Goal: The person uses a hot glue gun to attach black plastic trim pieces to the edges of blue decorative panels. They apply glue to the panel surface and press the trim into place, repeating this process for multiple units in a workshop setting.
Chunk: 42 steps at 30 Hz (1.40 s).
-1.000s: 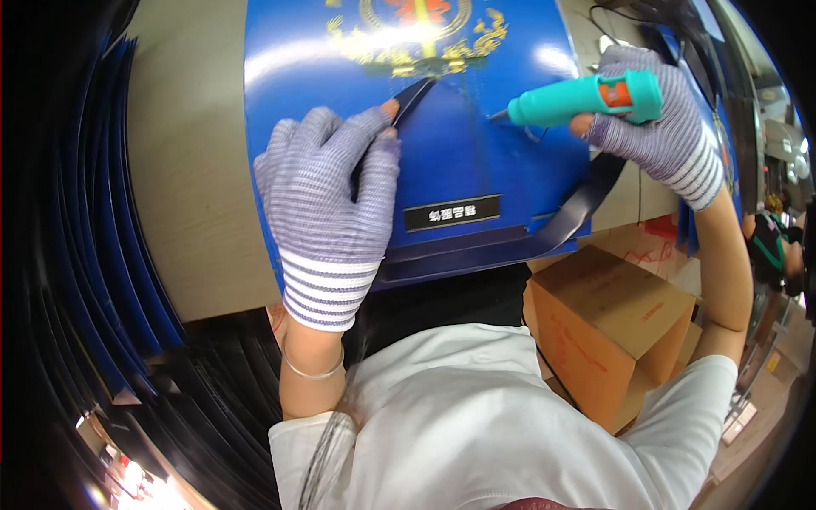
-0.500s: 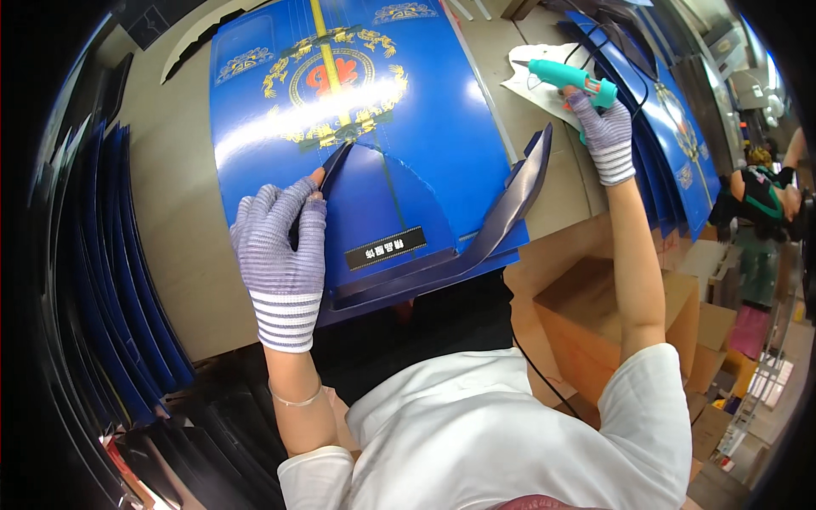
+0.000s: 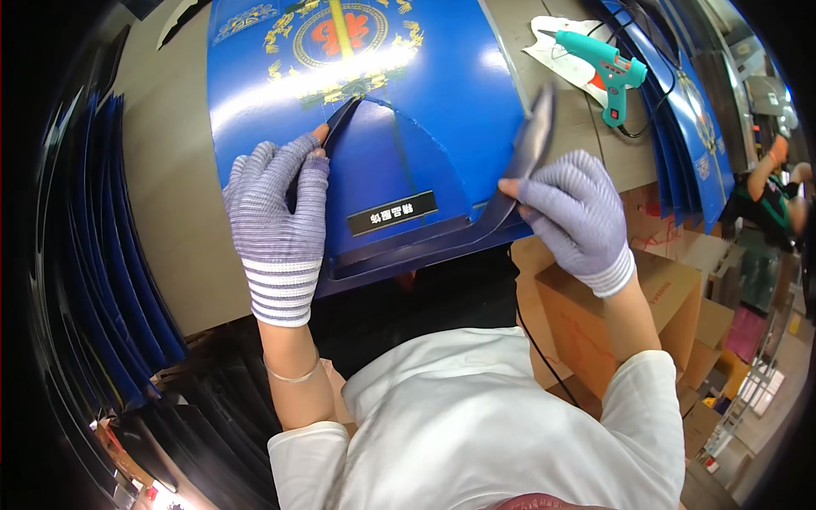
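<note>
The grey-brown table (image 3: 166, 170) spreads before me, and the large blue printed panel (image 3: 463, 119) lies on it, its near edge towards my body. To the left a tall row of blue panels (image 3: 110, 255) stands close-packed on edge, with black sheets (image 3: 208, 425) at its near end. Another group of blue panels (image 3: 690, 127) leans on the right, past the table's edge.

Near right, below the table, sits a brown cardboard box (image 3: 586, 310); I cannot make out what is inside it. More cartons (image 3: 714, 327) show just right of it, their contents hidden from me too.

A dark, glossy strip (image 3: 442, 242) runs along the panel's near edge and bends up to the far right, its free end blurred. My gloved left hand (image 3: 276, 200) is over the panel's left part, thumb and forefinger narrowed on a dark length of strip. My gloved right hand (image 3: 578, 212) pinches the glossy strip at its right-hand bend, the other fingers curled.

Far right, beyond both hands, a teal glue gun (image 3: 608, 64) rests on a white scrap (image 3: 563, 70), nozzle pointing left. Smallest is the black label (image 3: 393, 212), lying on the panel between my hands.
</note>
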Available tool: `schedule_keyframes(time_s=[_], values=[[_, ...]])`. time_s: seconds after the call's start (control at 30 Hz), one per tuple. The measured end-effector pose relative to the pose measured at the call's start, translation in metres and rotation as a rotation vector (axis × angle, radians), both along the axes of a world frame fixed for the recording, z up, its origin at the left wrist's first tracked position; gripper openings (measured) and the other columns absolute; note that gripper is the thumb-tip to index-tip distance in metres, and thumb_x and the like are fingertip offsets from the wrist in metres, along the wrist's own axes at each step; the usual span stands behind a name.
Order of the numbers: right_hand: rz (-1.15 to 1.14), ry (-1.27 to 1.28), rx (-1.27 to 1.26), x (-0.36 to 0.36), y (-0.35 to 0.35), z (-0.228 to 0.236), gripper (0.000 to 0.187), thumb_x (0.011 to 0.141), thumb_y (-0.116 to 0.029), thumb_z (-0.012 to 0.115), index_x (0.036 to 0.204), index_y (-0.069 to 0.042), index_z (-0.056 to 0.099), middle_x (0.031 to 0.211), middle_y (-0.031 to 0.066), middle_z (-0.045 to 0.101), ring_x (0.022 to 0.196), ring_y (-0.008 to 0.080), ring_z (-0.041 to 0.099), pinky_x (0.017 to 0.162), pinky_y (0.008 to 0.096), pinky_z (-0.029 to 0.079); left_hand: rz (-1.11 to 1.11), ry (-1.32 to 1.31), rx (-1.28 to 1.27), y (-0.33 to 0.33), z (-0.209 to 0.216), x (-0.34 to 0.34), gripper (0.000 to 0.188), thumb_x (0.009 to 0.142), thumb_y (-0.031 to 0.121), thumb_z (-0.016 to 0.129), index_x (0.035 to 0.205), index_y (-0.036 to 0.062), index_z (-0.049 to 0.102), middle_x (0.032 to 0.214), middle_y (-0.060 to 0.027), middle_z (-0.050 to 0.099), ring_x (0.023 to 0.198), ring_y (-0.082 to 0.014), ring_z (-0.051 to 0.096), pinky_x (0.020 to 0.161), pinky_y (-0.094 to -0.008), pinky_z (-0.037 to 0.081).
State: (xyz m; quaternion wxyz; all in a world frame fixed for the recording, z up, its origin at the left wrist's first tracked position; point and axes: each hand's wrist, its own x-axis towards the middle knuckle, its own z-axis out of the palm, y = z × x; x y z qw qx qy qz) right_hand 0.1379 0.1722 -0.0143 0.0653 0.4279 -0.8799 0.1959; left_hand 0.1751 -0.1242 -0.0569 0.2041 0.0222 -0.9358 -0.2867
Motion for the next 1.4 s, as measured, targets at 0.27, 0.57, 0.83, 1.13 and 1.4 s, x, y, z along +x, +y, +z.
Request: schedule_keyframes(time_s=[0.27, 0.57, 0.83, 1.13, 1.4], values=[[-0.514, -0.377, -0.394, 0.006, -0.064, -0.013, 0.039, 0.082, -0.008, 0.071, 0.121, -0.005, 0.068, 0.069, 0.0077, 0.057, 0.062, 0.0212, 0.054, 0.064, 0.0344, 0.047, -0.001, 0.054, 0.013, -0.003, -0.006, -0.001, 0.019, 0.083, 0.014, 0.074, 0.1, 0.0089, 0.077, 0.068, -0.005, 0.055, 0.065, -0.0208, 0.049, 0.064, -0.0359, 0.041], [-0.379, -0.078, -0.266, 0.0, -0.081, -0.031, 0.039, 0.08, -0.006, 0.074, 0.118, -0.01, 0.072, 0.073, 0.0041, 0.064, 0.06, 0.0155, 0.054, 0.062, 0.0297, 0.048, -0.001, 0.051, 0.043, -0.001, -0.006, 0.0, 0.019, 0.082, 0.015, 0.074, 0.1, 0.011, 0.078, 0.067, -0.0039, 0.055, 0.065, -0.0197, 0.049, 0.064, -0.0349, 0.04], [-0.304, -0.005, -0.1, -0.001, -0.085, -0.023, 0.04, 0.08, -0.004, 0.073, 0.119, -0.012, 0.073, 0.068, 0.0037, 0.057, 0.059, 0.0139, 0.05, 0.059, 0.0282, 0.045, 0.01, 0.063, 0.074, -0.001, -0.009, 0.0, 0.02, 0.081, 0.015, 0.074, 0.1, 0.0112, 0.079, 0.065, -0.0033, 0.053, 0.064, -0.0187, 0.047, 0.064, -0.0348, 0.04], [-0.193, 0.013, -0.019, -0.023, -0.087, -0.008, 0.026, 0.085, -0.015, 0.074, 0.11, -0.009, 0.073, 0.071, 0.0061, 0.064, 0.059, 0.0127, 0.056, 0.058, 0.0282, 0.046, 0.006, 0.123, 0.047, -0.001, -0.012, 0.0, 0.02, 0.081, 0.017, 0.075, 0.1, 0.0113, 0.079, 0.066, -0.0033, 0.054, 0.064, -0.0191, 0.048, 0.065, -0.0347, 0.041], [-0.238, -0.096, -0.208, -0.048, -0.12, -0.021, 0.016, 0.084, -0.014, 0.068, 0.093, -0.002, 0.066, 0.071, 0.0146, 0.066, 0.064, 0.0311, 0.065, 0.063, 0.037, 0.052, -0.005, 0.125, 0.05, -0.003, -0.014, 0.0, 0.021, 0.081, 0.017, 0.075, 0.101, 0.0104, 0.078, 0.069, -0.005, 0.058, 0.065, -0.0197, 0.05, 0.065, -0.0358, 0.042]])
